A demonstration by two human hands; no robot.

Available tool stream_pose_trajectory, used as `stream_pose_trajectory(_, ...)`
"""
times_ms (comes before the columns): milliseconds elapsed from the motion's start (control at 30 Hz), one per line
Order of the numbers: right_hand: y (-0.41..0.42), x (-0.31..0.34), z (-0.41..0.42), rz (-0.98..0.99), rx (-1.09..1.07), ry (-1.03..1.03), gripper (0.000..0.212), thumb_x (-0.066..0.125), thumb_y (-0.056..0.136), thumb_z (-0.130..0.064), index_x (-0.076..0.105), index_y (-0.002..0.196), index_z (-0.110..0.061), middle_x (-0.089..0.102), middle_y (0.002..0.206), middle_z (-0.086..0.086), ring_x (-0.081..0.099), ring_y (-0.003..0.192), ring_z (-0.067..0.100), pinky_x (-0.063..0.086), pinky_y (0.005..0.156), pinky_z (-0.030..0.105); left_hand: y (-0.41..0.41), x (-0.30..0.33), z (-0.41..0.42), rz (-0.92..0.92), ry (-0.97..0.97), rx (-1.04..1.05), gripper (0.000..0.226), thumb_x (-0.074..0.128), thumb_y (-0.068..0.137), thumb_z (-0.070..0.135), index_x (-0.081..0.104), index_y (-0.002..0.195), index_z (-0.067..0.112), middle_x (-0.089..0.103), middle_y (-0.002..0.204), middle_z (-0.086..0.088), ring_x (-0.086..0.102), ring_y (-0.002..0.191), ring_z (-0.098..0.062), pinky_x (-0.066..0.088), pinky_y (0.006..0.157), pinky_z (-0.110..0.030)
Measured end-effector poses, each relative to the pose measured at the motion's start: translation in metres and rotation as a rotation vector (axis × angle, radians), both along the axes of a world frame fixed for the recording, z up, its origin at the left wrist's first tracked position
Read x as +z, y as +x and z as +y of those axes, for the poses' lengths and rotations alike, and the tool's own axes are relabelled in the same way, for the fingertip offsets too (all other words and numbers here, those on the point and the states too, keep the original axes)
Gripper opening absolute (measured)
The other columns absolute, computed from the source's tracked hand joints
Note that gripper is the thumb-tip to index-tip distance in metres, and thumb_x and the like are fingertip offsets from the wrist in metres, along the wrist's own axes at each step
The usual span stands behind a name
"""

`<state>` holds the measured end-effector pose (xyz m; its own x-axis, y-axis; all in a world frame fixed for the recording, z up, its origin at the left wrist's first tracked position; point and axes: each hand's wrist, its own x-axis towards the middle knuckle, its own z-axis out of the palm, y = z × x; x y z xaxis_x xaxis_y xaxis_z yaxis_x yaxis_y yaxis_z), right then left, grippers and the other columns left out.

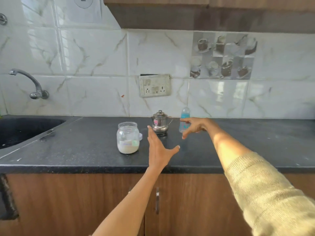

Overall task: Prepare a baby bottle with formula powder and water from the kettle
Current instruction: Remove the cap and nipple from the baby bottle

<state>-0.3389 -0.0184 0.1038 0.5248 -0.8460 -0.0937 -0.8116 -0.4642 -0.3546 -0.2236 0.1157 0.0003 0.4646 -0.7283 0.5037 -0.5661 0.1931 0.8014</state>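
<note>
Now my right hand (194,126), fingers (185,120) wide, nears the bottle (185,116) by the counter's (68,150) back edge: light, slick plastic, grip mid-body. Left hand (158,149) spread, empty.

Home kitchen: black countertop (85,147), sink (25,130), wall tap (32,82), tiled backsplash (95,65).

Left hand (159,149) flat, right hand (196,126) spread, both outstretched

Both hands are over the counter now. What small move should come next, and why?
Probably close the right hand around the baby bottle. Its open fingers already frame the upright bottle, while the left hand hovers open, holding nothing, near the kettle.
</note>
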Motion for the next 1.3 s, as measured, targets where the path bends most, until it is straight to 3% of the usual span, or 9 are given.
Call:
stream_pose_trajectory(200,-0.033,-0.023,-0.031,-0.230,-0.076,0.096,0.098,0.078,0.075,-0.023,0.017,0.150,-0.024,0.031,0.152,0.007,0.034,0.138,0.020,0.034,0.106,0.032,-0.013,0.016,-0.062,0.128,0.140,-0.120,0.133,0.083,0.058,0.050,-0.004,0.150,0.012,0.008,0.158,-0.004,0.015,0.145,-0.019,0.023,0.117,-0.035)
stream_pose_trajectory(367,-0.024,-0.070,-0.083,-0.574,-0.241,0.139,0.095,0.079,0.073,-0.030,0.025,0.148,-0.008,0.040,0.146,0.012,0.044,0.131,0.022,0.039,0.106,0.032,0.001,0.012,-0.133,0.143,0.254,-0.204,0.107,0.077,0.070,0.042,0.013,0.149,0.008,0.019,0.156,-0.009,0.022,0.143,-0.021,0.025,0.115,-0.032)
stream_pose_trajectory(567,0.010,-0.099,-0.143,-0.806,-0.290,0.161,0.087,0.073,0.080,-0.032,0.023,0.148,-0.010,0.031,0.153,0.012,0.034,0.139,0.026,0.032,0.112,0.040,0.019,0.006,-0.219,0.111,0.319,-0.238,0.087,0.071,0.080,0.034,0.021,0.147,0.009,0.025,0.154,-0.009,0.027,0.141,-0.023,0.027,0.113,-0.034)
stream_pose_trajectory(667,0.022,-0.106,-0.170,-0.831,-0.304,0.121,0.085,0.071,0.081,-0.033,0.023,0.148,-0.013,0.027,0.155,0.009,0.031,0.141,0.028,0.031,0.113,0.044,0.024,0.000,-0.251,0.122,0.337,-0.243,0.085,0.071,0.081,0.027,0.020,0.147,0.010,0.023,0.155,-0.009,0.026,0.142,-0.024,0.026,0.113,-0.036)
stream_pose_trajectory(800,0.025,-0.111,-0.193,-0.853,-0.257,0.113,0.080,0.073,0.078,-0.033,0.034,0.145,-0.014,0.038,0.150,0.007,0.040,0.136,0.026,0.036,0.110,0.042,0.027,-0.007,-0.272,0.100,0.366,-0.238,0.079,0.066,0.085,0.025,0.019,0.148,0.011,0.023,0.155,-0.007,0.026,0.142,-0.024,0.026,0.113,-0.036)
stream_pose_trajectory(933,0.028,-0.109,-0.191,-0.833,-0.206,0.094,0.062,0.072,0.080,-0.025,0.047,0.135,-0.011,0.052,0.139,0.007,0.050,0.128,0.024,0.038,0.106,0.039,0.033,-0.010,-0.274,0.108,0.365,-0.357,0.054,0.066,0.085,0.015,0.044,0.134,0.012,0.052,0.136,-0.004,0.048,0.128,-0.023,0.037,0.107,-0.034)
stream_pose_trajectory(1300,0.040,-0.100,-0.094,-0.777,-0.150,0.133,0.053,0.071,0.082,-0.023,0.051,0.130,-0.013,0.055,0.136,0.005,0.052,0.125,0.023,0.041,0.103,0.038,0.047,-0.008,-0.171,0.076,0.371,-0.295,0.058,0.068,0.082,0.012,0.044,0.135,0.015,0.053,0.135,-0.001,0.050,0.125,-0.019,0.039,0.108,-0.041)
